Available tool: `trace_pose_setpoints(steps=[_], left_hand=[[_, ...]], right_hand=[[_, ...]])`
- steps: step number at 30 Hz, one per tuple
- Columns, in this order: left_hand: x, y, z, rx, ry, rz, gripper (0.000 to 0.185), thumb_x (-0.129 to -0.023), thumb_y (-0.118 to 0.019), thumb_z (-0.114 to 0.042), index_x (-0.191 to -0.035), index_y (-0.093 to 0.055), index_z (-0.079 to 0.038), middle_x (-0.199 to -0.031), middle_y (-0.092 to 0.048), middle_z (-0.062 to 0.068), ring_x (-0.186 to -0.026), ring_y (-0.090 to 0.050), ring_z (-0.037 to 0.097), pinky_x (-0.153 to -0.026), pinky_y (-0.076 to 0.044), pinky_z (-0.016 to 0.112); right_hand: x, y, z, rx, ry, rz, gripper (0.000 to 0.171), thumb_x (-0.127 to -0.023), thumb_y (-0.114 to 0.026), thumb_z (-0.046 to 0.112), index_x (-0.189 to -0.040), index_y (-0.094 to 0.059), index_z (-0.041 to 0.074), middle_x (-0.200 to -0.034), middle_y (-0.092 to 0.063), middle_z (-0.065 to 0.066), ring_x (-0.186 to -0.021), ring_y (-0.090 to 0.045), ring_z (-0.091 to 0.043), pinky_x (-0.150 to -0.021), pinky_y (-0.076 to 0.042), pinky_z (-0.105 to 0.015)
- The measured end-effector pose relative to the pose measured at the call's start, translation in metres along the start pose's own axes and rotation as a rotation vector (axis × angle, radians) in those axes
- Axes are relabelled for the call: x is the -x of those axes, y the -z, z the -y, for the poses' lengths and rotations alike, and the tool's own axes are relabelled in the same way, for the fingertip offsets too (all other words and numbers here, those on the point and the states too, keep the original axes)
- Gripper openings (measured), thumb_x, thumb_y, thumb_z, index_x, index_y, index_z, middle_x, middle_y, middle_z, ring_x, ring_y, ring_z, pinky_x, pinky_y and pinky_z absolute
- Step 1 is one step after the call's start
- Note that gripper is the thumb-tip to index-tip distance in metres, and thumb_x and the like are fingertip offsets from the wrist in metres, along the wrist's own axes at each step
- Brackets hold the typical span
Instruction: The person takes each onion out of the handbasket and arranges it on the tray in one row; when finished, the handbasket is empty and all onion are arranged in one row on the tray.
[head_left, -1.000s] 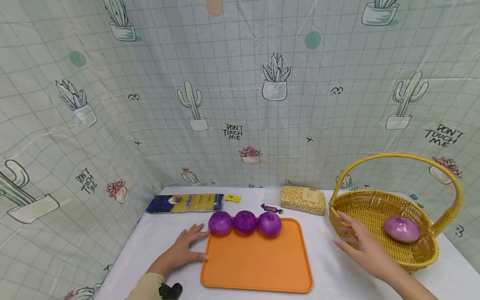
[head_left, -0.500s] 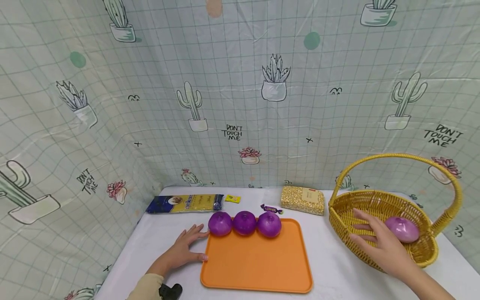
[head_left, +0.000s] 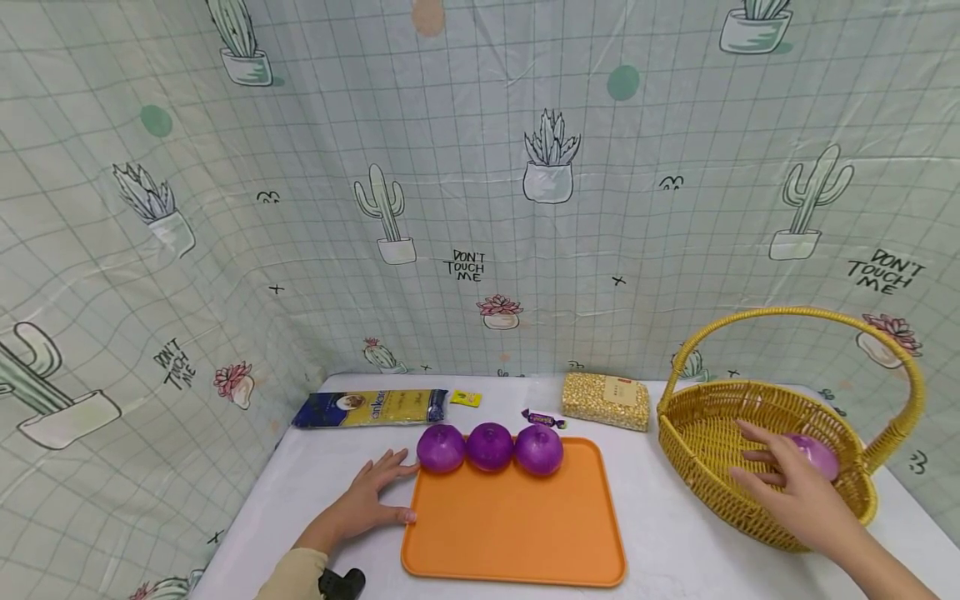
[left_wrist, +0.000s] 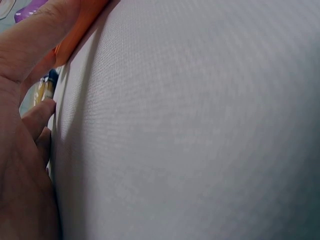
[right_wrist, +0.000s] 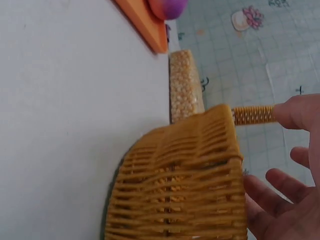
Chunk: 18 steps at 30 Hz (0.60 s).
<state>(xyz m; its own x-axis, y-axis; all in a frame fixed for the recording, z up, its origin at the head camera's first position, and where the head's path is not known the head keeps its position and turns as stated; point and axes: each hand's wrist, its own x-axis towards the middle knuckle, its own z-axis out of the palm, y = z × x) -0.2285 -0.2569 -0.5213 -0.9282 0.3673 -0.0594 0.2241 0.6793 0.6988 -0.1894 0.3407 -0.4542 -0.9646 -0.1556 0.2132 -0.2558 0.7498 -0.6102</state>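
Observation:
My left hand (head_left: 363,500) lies on the table at the left edge of an orange tray (head_left: 517,525), thumb at the rim and fingers extended beside the leftmost onion. Three purple onions, left (head_left: 441,448), middle (head_left: 490,446) and right (head_left: 538,449), line the tray's back edge. Over a yellow wicker basket (head_left: 708,483) hovers my right hand (head_left: 798,496), fingers spread and loosely bent, nothing gripped. A paler purple onion (head_left: 819,457) sits inside the basket, partly hidden behind that hand. In the right wrist view, the fingers (right_wrist: 270,197) are past the basket's rim (right_wrist: 236,160).
Behind the tray lie a blue and yellow pasta packet (head_left: 375,407), a small yellow packet (head_left: 466,398), a purple wrapped candy (head_left: 543,418) and a bag of corn kernels (head_left: 606,400). The basket's tall handle (head_left: 795,311) arches over it. A patterned curtain stands behind.
My right hand has moved rightward, from the basket's left side to over its inside, and now covers part of the onion there. The left hand has stayed put.

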Motion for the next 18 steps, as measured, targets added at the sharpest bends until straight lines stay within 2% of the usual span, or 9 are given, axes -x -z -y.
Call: trace_pose_setpoints(steps=[3,6,8,10,15,18], left_hand=[[0.000,0.000,0.000,0.000,0.003,0.002,0.082,-0.078,-0.085,-0.048,-0.146,-0.057,-0.011,-0.162,-0.032,0.022,-0.153,-0.011,0.047,-0.120,0.005,0.066],[0.001,0.000,0.000,0.000,0.004,0.004,0.082,-0.079,-0.085,-0.048,-0.146,-0.057,-0.011,-0.162,-0.032,0.022,-0.153,-0.010,0.047,-0.120,0.005,0.067],[0.001,0.000,0.001,-0.001,0.003,0.005,0.082,-0.079,-0.085,-0.049,-0.146,-0.057,-0.011,-0.162,-0.032,0.022,-0.153,-0.011,0.047,-0.120,0.005,0.067],[0.000,-0.001,0.001,-0.004,0.002,0.005,0.082,-0.079,-0.085,-0.049,-0.146,-0.057,-0.011,-0.162,-0.032,0.021,-0.153,-0.011,0.047,-0.120,0.005,0.067],[-0.001,-0.001,0.003,-0.012,-0.005,-0.001,0.081,-0.079,-0.085,-0.049,-0.145,-0.057,-0.011,-0.162,-0.032,0.021,-0.153,-0.011,0.047,-0.120,0.004,0.067],[-0.001,-0.001,0.003,-0.011,-0.013,-0.006,0.081,-0.078,-0.085,-0.048,-0.145,-0.057,-0.011,-0.162,-0.032,0.022,-0.153,-0.012,0.047,-0.120,0.004,0.068]], right_hand=[[-0.001,0.004,-0.008,0.023,-0.023,0.002,0.069,-0.103,-0.064,0.028,-0.156,-0.031,-0.003,-0.136,-0.046,-0.033,-0.117,-0.054,-0.056,-0.075,-0.054,-0.014],[-0.002,0.008,-0.015,0.055,-0.039,0.001,0.069,-0.103,-0.062,0.030,-0.155,-0.032,-0.004,-0.133,-0.047,-0.033,-0.116,-0.054,-0.057,-0.081,-0.061,-0.036],[-0.003,0.010,-0.018,0.089,-0.065,0.003,0.070,-0.104,-0.061,0.034,-0.154,-0.031,-0.004,-0.133,-0.047,-0.034,-0.115,-0.053,-0.056,-0.084,-0.058,-0.055],[-0.004,0.013,-0.023,0.114,-0.088,0.001,0.071,-0.104,-0.059,0.035,-0.154,-0.030,-0.006,-0.131,-0.045,-0.036,-0.111,-0.053,-0.058,-0.079,-0.055,-0.064],[-0.006,0.017,-0.037,0.187,-0.130,-0.067,0.068,-0.104,-0.061,0.029,-0.152,-0.031,-0.009,-0.129,-0.039,-0.043,-0.106,-0.050,-0.063,-0.072,-0.056,-0.067],[-0.008,0.020,-0.045,0.226,-0.156,-0.104,0.070,-0.103,-0.061,0.030,-0.152,-0.031,-0.008,-0.132,-0.034,-0.047,-0.111,-0.042,-0.067,-0.078,-0.049,-0.076]])
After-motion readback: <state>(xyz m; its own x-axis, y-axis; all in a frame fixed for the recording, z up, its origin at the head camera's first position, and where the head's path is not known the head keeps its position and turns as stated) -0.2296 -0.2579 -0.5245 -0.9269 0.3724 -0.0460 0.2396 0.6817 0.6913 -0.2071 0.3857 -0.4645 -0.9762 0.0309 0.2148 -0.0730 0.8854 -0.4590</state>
